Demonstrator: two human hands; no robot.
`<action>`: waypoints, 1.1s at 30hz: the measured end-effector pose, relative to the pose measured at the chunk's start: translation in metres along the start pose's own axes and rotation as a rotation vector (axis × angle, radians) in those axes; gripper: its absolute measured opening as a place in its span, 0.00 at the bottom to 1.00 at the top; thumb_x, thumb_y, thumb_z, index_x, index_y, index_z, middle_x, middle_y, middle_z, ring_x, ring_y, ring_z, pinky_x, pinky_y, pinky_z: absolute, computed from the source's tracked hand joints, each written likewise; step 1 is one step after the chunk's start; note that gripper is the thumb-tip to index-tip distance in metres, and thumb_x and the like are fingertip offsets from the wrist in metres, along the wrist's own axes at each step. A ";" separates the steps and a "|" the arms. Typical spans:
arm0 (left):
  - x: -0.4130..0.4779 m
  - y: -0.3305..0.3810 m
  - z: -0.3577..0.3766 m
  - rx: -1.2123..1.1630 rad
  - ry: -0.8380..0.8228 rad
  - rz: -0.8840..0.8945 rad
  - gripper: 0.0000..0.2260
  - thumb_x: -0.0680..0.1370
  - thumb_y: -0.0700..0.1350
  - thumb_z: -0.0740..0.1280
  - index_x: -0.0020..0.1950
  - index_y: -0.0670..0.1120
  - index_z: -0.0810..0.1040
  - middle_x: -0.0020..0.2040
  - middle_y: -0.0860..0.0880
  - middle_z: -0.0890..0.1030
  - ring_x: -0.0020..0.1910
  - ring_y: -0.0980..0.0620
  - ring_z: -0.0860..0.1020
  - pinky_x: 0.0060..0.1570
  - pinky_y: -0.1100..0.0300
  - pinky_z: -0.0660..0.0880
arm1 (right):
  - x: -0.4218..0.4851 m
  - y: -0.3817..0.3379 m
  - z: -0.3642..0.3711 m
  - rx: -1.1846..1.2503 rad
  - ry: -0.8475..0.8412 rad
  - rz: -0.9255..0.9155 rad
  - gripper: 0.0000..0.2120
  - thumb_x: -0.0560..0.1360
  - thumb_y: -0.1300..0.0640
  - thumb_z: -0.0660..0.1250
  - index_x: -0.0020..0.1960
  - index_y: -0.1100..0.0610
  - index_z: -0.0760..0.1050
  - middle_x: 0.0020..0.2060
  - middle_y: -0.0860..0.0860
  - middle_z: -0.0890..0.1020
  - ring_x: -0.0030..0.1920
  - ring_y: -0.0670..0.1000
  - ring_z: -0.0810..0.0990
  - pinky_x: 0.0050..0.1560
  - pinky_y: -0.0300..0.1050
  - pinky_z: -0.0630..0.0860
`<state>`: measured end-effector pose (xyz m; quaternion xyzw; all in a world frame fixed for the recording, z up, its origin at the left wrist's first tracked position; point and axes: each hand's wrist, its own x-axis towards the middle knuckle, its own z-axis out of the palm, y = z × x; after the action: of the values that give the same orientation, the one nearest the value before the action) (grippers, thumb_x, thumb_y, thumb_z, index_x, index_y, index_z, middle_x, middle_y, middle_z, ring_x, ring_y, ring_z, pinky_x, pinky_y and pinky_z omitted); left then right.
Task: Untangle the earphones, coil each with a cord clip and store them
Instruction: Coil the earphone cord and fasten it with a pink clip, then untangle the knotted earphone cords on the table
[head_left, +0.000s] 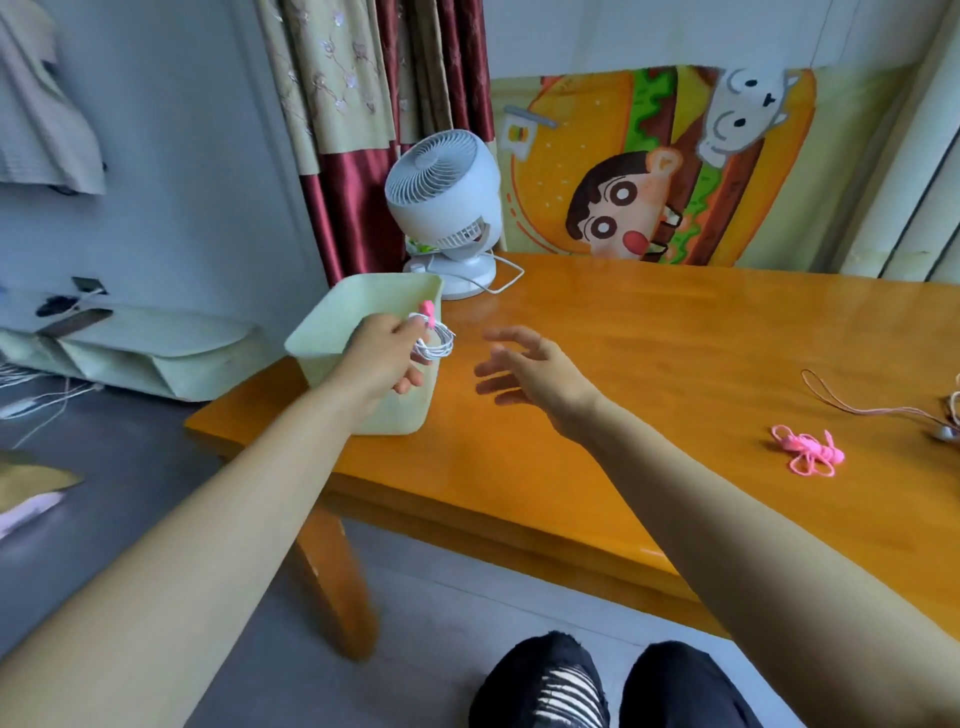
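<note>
My left hand (382, 356) pinches a coiled white earphone (438, 343) bound with a pink cord clip (428, 312), held at the right rim of a pale green bin (332, 322) on the table's left end. My right hand (530, 371) hovers open just to the right, fingers spread, holding nothing. A pink earphone bundle (808, 451) lies on the table at the right. A beige-pink earphone cord (862, 404) runs to the right edge of the view.
The orange wooden table (649, 364) fills the middle. A white desk fan (445, 208) with its cable stands behind the bin. Curtains and a cartoon mat line the wall behind. My knees show at the bottom.
</note>
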<state>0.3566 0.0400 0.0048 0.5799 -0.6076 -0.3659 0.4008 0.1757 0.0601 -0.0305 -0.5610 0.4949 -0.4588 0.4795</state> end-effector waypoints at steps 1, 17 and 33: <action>0.010 -0.003 -0.011 0.050 0.064 0.025 0.12 0.82 0.49 0.59 0.45 0.42 0.75 0.39 0.44 0.77 0.29 0.48 0.75 0.27 0.60 0.68 | 0.008 -0.001 0.010 -0.055 -0.047 -0.034 0.17 0.82 0.59 0.61 0.70 0.54 0.69 0.51 0.58 0.82 0.44 0.52 0.84 0.44 0.45 0.80; 0.061 0.000 0.000 0.675 0.034 0.108 0.15 0.80 0.52 0.61 0.43 0.42 0.76 0.45 0.41 0.80 0.49 0.39 0.78 0.41 0.55 0.69 | 0.035 -0.003 0.025 -0.952 -0.041 -0.425 0.18 0.78 0.44 0.65 0.63 0.53 0.74 0.45 0.55 0.81 0.45 0.55 0.76 0.39 0.47 0.70; 0.001 0.060 0.089 0.616 0.129 0.474 0.10 0.81 0.45 0.59 0.53 0.48 0.80 0.56 0.45 0.78 0.51 0.43 0.78 0.44 0.56 0.70 | -0.047 0.011 -0.075 -0.592 0.077 -0.175 0.08 0.79 0.58 0.66 0.58 0.57 0.74 0.46 0.51 0.82 0.42 0.50 0.83 0.39 0.44 0.78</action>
<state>0.2507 0.0409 0.0232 0.5386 -0.7796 -0.0266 0.3185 0.0962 0.0999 -0.0338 -0.6989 0.5746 -0.3551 0.2352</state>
